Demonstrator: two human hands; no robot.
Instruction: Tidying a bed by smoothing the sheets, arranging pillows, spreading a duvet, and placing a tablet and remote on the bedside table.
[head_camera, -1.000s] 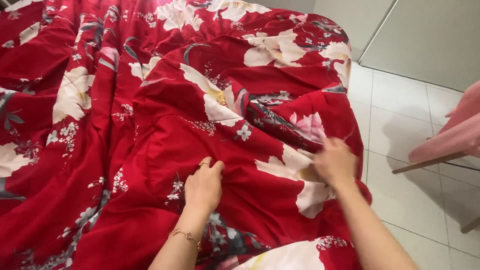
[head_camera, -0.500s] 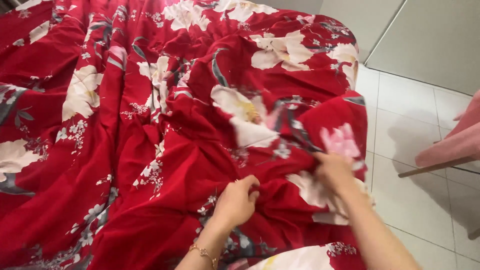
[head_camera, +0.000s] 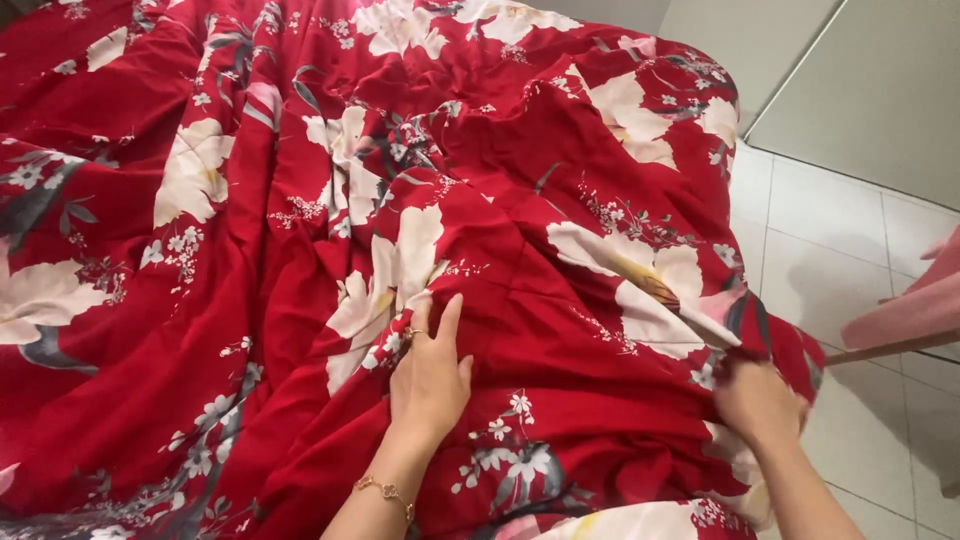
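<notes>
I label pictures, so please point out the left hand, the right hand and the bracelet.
left hand (head_camera: 430, 375), head view, back of the hand.
right hand (head_camera: 757, 402), head view, back of the hand.
bracelet (head_camera: 386, 492), head view, gold chain on the left wrist.

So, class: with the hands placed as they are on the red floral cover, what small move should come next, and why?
Probably draw the right hand outward toward the corner while the left hand presses flat. The cover lies ridged and bunched between them, and the right hand grips its edge by the tiled floor.
</notes>
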